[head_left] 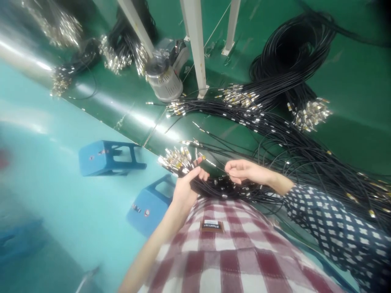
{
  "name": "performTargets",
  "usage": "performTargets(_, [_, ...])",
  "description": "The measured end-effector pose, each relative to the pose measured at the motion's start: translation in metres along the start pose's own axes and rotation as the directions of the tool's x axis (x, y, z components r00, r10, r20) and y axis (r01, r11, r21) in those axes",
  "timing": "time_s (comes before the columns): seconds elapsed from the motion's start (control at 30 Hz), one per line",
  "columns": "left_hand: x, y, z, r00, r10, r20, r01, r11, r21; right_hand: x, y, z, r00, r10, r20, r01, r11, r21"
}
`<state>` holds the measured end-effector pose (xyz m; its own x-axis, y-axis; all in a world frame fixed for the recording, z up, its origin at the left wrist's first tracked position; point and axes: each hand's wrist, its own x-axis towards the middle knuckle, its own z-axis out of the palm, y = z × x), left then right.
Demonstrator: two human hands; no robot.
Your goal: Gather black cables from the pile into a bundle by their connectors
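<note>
My left hand [188, 185] is wrapped round a bundle of black cables [222, 188] just behind their ends. The bundle's metal connectors [176, 161], silvery with some yellow, stick out past the fingers to the left. My right hand [241, 171] pinches one thin black cable to the right of the bundle. That cable's silvery connector end [210, 162] points toward the left hand's fingers. Beyond both hands, more loose cables [214, 143] lie on the green surface, and the bundle trails off to the right past my checked apron [220, 240].
A long spread of cables [269, 126] crosses the green tabletop [238, 77]. Behind it lie a big cable coil [293, 77] and a connector cluster [313, 114]. White posts [198, 49] rise near a grey-white round device [165, 83]. Blue stools [105, 158] stand on the floor at left.
</note>
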<state>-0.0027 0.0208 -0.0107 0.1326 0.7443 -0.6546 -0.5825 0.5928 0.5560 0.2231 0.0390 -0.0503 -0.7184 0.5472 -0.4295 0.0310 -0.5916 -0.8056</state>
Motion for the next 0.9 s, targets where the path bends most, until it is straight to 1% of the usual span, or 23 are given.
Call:
performTargets(0.07, [-0.002, -0.001, 0.001, 1.0, 0.023, -0.019, -0.023, 1.0, -0.001, -0.007, -0.002, -0.002, 1.0, 0.012, 0.026, -0.013, 0.999, 0.032])
performTargets(0.13, [-0.005, -0.002, 0.004, 0.999, 0.033, -0.034, -0.033, 0.999, 0.0, -0.015, -0.004, -0.003, 0.999, 0.02, 0.036, -0.021, 0.999, 0.024])
performTargets(0.23, [-0.012, -0.001, 0.011, 0.999, 0.03, -0.035, -0.03, 0.999, 0.018, -0.028, -0.005, -0.003, 0.999, 0.029, 0.033, -0.028, 0.999, -0.037])
performTargets(0.43, [-0.026, -0.001, 0.023, 0.999, 0.03, -0.037, -0.025, 0.99, 0.136, -0.045, -0.012, 0.001, 0.997, 0.06, 0.047, -0.051, 0.984, -0.169])
performTargets(0.47, [-0.027, -0.001, 0.024, 0.999, 0.03, -0.039, -0.023, 0.988, 0.153, -0.048, -0.015, 0.004, 0.998, 0.055, 0.022, -0.049, 0.975, -0.218])
performTargets(0.5, [-0.029, -0.002, 0.025, 0.999, 0.028, -0.04, -0.021, 0.986, 0.164, -0.05, -0.019, 0.007, 0.999, 0.027, -0.035, -0.036, 0.955, -0.294])
performTargets(0.53, [-0.03, -0.002, 0.027, 0.999, 0.028, -0.041, -0.021, 0.985, 0.17, -0.051, -0.023, 0.012, 0.993, -0.031, -0.114, -0.016, 0.921, -0.39])
performTargets(0.57, [-0.032, -0.002, 0.028, 0.999, 0.029, -0.041, -0.022, 0.985, 0.172, -0.052, -0.026, 0.019, 0.974, -0.116, -0.193, 0.007, 0.873, -0.488])
performTargets(0.6, [-0.033, -0.003, 0.029, 0.999, 0.034, -0.04, -0.026, 0.985, 0.173, -0.053, -0.03, 0.026, 0.942, -0.217, -0.255, 0.034, 0.82, -0.571])
performTargets(0.67, [-0.035, -0.003, 0.033, 0.998, 0.048, -0.036, -0.041, 0.982, 0.184, -0.051, -0.034, 0.044, 0.869, -0.388, -0.308, 0.101, 0.747, -0.657])
performTargets(0.7, [-0.036, -0.003, 0.035, 0.998, 0.054, -0.033, -0.047, 0.98, 0.194, -0.048, -0.035, 0.053, 0.841, -0.438, -0.316, 0.135, 0.737, -0.662])
performTargets(0.73, [-0.037, -0.003, 0.037, 0.998, 0.058, -0.029, -0.051, 0.978, 0.203, -0.046, -0.034, 0.061, 0.822, -0.466, -0.328, 0.161, 0.742, -0.651])
performTargets(0.8, [-0.037, -0.003, 0.04, 0.997, 0.067, -0.028, -0.059, 0.974, 0.219, -0.043, -0.032, 0.072, 0.795, -0.473, -0.381, 0.172, 0.777, -0.606])
performTargets(0.9, [-0.037, -0.004, 0.045, 0.994, 0.105, -0.042, -0.093, 0.97, 0.224, -0.046, -0.027, 0.074, 0.782, -0.417, -0.463, 0.135, 0.839, -0.527])
